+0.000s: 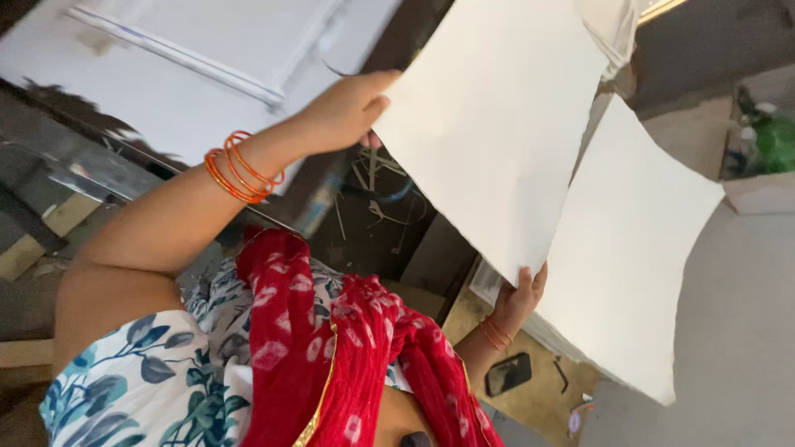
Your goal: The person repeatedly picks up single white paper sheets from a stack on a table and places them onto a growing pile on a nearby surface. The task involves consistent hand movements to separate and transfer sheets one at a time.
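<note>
White paper sheet [489,124], large, held up between both hands, clear of the stack of white sheets [629,248] just behind it. One hand [348,108], with orange bangles [240,167] at the wrist, pinches the sheet's edge at upper left in view. Other hand [520,300] grips the lower corner, fingers curled over the edge. View is tilted and the camera looks back at the body, so can't tell left from right. Sheet's long axis runs diagonally, upper right to lower corner; both hands sit on the same long edge. Phone [508,374] lies on the wooden worktop [538,406], below the lower hand.
</note>
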